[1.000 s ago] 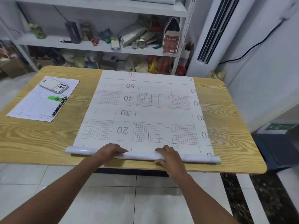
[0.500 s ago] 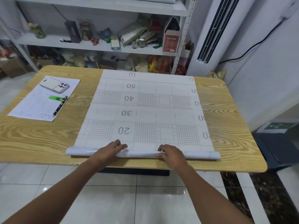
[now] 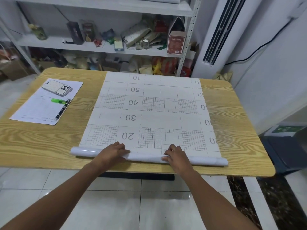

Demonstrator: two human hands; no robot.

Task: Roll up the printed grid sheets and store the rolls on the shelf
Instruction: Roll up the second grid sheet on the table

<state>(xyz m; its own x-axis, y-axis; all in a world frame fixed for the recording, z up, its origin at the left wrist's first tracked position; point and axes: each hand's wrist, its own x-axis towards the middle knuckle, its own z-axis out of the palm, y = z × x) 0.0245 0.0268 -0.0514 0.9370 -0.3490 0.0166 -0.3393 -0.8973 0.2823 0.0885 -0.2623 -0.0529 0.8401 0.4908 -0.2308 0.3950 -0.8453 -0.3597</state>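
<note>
- My left hand [image 3: 111, 152] lay on top of the roll [image 3: 146, 157], left of its middle. Its fingers [image 3: 121, 146] were close together and bent over the tube, with the tips reaching the flat paper beyond it.
- My right hand [image 3: 177, 155] gripped the roll right of its middle. Its fingers [image 3: 172, 149] curled over the top and the thumb pressed the near side.
- The roll was the near end of the grid sheet [image 3: 149, 113]. It lay across the worktop [image 3: 41, 141], just inside the near edge and parallel to it. Both ends of the tube stuck out past my hands.
- The rest of the grid sheet lay flat ahead of the roll, and its far edge reached the far edge of the worktop.
- Bare wood showed on both sides of the sheet.
- On the left, well apart from the sheet, lay a printed paper [image 3: 33, 110]. It carried a phone [image 3: 57, 87], a green highlighter [image 3: 58, 101] and a pen [image 3: 62, 110].
- The shelf [image 3: 99, 48] stood behind the worktop, crowded with packets, jars and a red box [image 3: 176, 42].
- Upside down to me, the sheet read 10, 50, 40, 30, 20 in a column from far to near. Clipped figures ran along its right edge.
- The print on the red box was too small for me to read.
</note>
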